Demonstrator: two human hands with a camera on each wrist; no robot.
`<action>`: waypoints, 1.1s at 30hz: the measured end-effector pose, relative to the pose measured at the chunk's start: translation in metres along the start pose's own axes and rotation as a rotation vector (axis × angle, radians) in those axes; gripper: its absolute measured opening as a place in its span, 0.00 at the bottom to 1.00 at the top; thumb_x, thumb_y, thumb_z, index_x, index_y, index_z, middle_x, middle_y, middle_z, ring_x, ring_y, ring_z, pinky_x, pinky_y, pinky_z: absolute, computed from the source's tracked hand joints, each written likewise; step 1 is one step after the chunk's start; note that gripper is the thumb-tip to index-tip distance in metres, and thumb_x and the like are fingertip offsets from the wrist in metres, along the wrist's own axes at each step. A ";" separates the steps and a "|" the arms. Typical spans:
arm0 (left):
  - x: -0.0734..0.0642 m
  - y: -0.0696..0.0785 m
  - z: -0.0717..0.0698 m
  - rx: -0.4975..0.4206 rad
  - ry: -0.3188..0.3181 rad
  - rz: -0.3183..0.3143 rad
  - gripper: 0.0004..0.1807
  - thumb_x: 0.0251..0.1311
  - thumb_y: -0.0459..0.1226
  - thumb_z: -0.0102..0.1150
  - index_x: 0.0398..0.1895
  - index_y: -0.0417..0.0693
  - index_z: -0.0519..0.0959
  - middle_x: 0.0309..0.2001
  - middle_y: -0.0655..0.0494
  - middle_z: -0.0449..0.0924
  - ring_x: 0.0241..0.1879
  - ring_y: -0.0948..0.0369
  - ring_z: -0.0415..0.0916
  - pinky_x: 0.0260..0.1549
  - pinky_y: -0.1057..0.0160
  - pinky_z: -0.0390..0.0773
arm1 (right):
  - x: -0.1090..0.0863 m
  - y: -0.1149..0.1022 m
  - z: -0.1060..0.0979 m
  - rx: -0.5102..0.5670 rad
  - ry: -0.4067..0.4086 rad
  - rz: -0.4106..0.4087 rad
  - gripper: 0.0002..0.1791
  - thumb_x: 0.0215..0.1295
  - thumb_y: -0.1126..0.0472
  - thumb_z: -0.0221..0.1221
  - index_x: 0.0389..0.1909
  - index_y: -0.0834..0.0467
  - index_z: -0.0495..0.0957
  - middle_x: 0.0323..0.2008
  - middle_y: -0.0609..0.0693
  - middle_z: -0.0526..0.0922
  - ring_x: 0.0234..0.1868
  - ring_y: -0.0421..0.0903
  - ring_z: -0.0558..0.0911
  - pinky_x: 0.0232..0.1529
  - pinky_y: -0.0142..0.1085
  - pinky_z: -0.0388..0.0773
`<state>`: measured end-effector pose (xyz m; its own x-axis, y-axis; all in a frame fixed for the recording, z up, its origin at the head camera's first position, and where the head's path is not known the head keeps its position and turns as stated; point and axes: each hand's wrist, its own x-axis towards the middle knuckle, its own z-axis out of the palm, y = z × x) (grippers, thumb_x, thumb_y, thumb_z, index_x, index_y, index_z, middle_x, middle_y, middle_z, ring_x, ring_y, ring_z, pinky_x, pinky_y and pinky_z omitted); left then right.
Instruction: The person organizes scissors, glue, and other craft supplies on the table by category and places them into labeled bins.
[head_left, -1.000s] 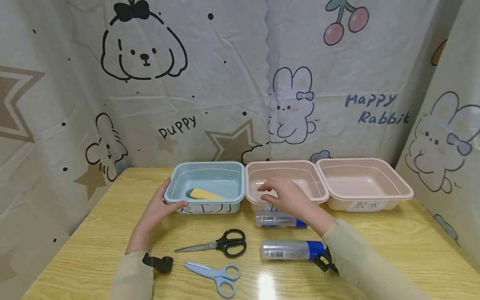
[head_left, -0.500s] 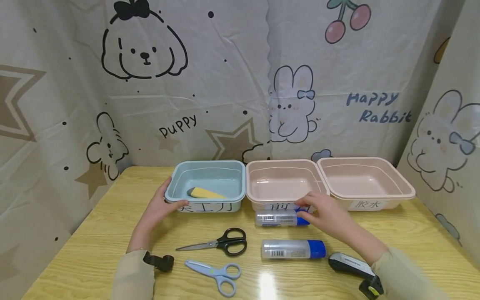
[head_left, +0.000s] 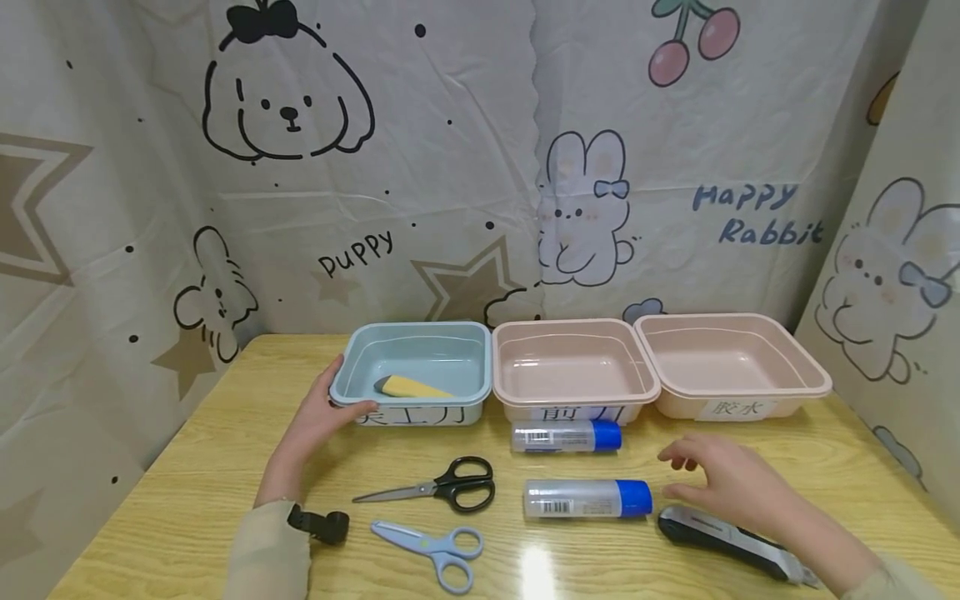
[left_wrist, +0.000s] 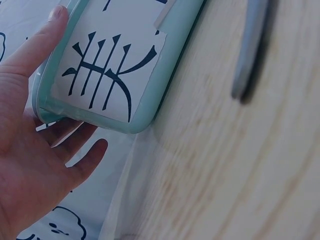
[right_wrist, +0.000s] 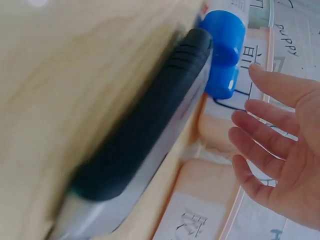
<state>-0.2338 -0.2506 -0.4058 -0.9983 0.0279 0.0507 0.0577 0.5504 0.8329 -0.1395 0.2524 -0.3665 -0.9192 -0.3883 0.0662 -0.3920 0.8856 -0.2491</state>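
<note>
My left hand [head_left: 313, 421] holds the left front corner of the light blue bin [head_left: 457, 367]. Its thumb lies along the front rim and its fingers go round the left side, as the left wrist view shows. A yellow-handled utility knife [head_left: 408, 387] lies inside that bin. My right hand [head_left: 738, 482] hovers with loosely bent fingers and nothing in it, beside a black and grey utility knife [head_left: 720, 537] on the table. Left of this hand lie two clear glue bottles with blue caps, a nearer one [head_left: 573, 498] and a farther one [head_left: 558, 436].
Black-handled scissors [head_left: 457, 485] and light blue scissors [head_left: 431, 546] lie mid-table. Two pink bins, a middle one [head_left: 573, 392] and a right one [head_left: 735, 392], stand in line with the blue bin. A printed curtain [head_left: 465, 192] hangs behind the wooden table [head_left: 300, 550].
My right hand has moved from over the middle pink bin, past the farther glue bottle, rightward and nearer, uncovering the black and grey utility knife. My left hand has stayed at the blue bin.
</note>
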 end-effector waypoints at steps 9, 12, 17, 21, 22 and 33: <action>0.000 -0.003 0.001 -0.013 0.004 0.022 0.56 0.46 0.49 0.67 0.72 0.50 0.40 0.70 0.41 0.43 0.67 0.43 0.47 0.60 0.38 0.51 | -0.019 0.022 0.006 0.050 -0.261 0.179 0.26 0.35 0.43 0.71 0.37 0.48 0.77 0.28 0.40 0.75 0.31 0.38 0.72 0.31 0.37 0.70; 0.000 -0.003 0.002 -0.016 0.003 0.016 0.56 0.46 0.49 0.67 0.72 0.50 0.40 0.70 0.41 0.43 0.67 0.43 0.47 0.60 0.38 0.51 | -0.025 0.032 0.009 0.048 -0.327 0.171 0.29 0.33 0.41 0.71 0.38 0.48 0.75 0.28 0.41 0.74 0.30 0.38 0.70 0.30 0.36 0.69; 0.000 -0.004 0.001 -0.012 0.007 0.006 0.56 0.46 0.50 0.67 0.72 0.51 0.40 0.70 0.40 0.43 0.66 0.42 0.47 0.60 0.38 0.52 | -0.032 0.046 0.015 0.064 -0.399 0.200 0.29 0.32 0.44 0.72 0.39 0.48 0.73 0.29 0.43 0.71 0.30 0.40 0.69 0.30 0.36 0.69; -0.001 -0.004 0.001 -0.008 0.007 0.000 0.56 0.46 0.50 0.67 0.72 0.52 0.40 0.70 0.41 0.43 0.66 0.43 0.47 0.60 0.38 0.52 | -0.035 0.053 0.019 0.078 -0.432 0.229 0.29 0.31 0.50 0.73 0.39 0.47 0.72 0.29 0.45 0.70 0.31 0.42 0.68 0.31 0.36 0.68; -0.001 -0.003 0.001 -0.009 0.008 0.001 0.56 0.46 0.50 0.67 0.72 0.52 0.40 0.70 0.41 0.43 0.67 0.43 0.47 0.60 0.38 0.51 | -0.036 0.055 0.019 0.082 -0.438 0.236 0.29 0.30 0.51 0.73 0.39 0.47 0.72 0.29 0.45 0.69 0.31 0.42 0.67 0.31 0.36 0.68; -0.002 -0.002 0.000 -0.003 0.005 0.004 0.56 0.48 0.48 0.66 0.72 0.52 0.39 0.70 0.40 0.42 0.66 0.42 0.47 0.60 0.38 0.51 | -0.045 0.065 0.018 0.151 -0.494 0.230 0.28 0.31 0.61 0.72 0.35 0.53 0.67 0.27 0.46 0.69 0.28 0.42 0.66 0.27 0.33 0.64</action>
<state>-0.2323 -0.2516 -0.4078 -0.9980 0.0265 0.0568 0.0621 0.5475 0.8345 -0.1231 0.3228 -0.4031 -0.8392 -0.2947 -0.4570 -0.1405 0.9294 -0.3413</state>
